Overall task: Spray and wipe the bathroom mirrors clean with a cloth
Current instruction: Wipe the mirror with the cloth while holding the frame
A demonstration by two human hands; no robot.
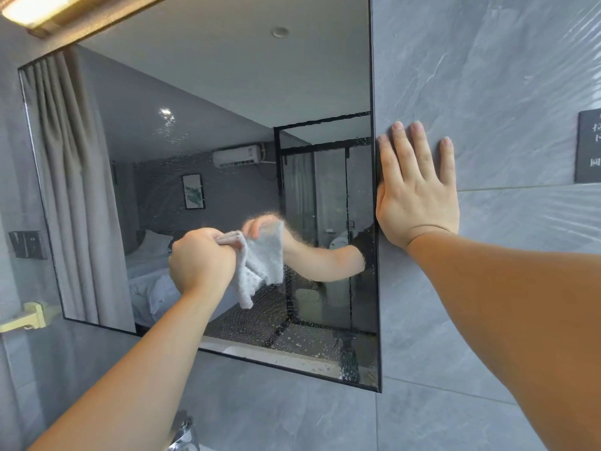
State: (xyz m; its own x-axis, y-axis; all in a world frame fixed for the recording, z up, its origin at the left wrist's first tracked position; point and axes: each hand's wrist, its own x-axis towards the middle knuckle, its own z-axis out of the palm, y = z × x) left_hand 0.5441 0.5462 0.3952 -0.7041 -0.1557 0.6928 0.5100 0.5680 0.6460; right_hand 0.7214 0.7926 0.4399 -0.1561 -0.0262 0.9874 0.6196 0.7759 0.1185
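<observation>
Left hand (pixel 201 258) bunched the cloth (pixel 260 265) in a closed fist against the mirror (pixel 211 125), low and right of centre, its loose end dangling over the droplets. Soft, light, floppy, it looked best gripped wadded. Right hand (pixel 418 196) lay flat, fingers straight, on the wall tile (pixel 487 76).

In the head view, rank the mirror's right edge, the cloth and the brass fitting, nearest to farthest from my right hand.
1. mirror's right edge, directly beside the right hand.
2. cloth, mid-mirror, gripped by the left hand.
3. brass fitting, far left edge.
</observation>
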